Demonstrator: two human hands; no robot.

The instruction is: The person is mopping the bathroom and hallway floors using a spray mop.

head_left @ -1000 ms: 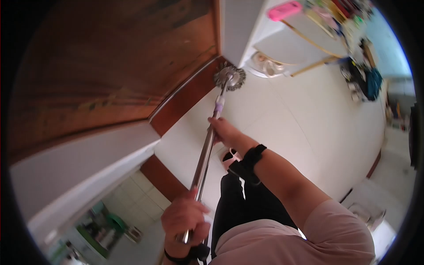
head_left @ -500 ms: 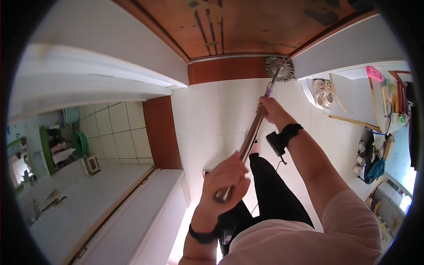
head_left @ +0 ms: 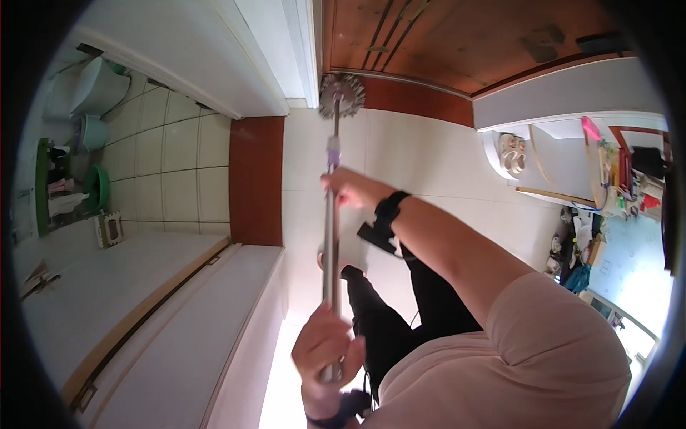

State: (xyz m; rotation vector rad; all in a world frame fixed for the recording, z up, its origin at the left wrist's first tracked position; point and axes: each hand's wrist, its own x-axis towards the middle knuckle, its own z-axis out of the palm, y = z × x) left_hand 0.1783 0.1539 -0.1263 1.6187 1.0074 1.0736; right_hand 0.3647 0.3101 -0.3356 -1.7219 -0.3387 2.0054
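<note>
A mop with a round head of grey strands lies against the brown strip at the foot of the door, by the white wall's corner. Its metal handle, with a purple collar, runs nearly straight back toward me. Near the handle's end, my left hand is closed around it, a little blurred. Farther along, just below the purple collar, my right hand grips the same handle. Each wrist wears a black band.
A brown door with a raised sill closes the far side. White shoes sit on a shelf unit at the right. On the left are a brown threshold, a tiled room with a green basin, and a white cabinet.
The mop head has swept left along the door's foot, from the right corner to the left one. Both hands have shifted left with the handle, and the view has turned somewhat.
</note>
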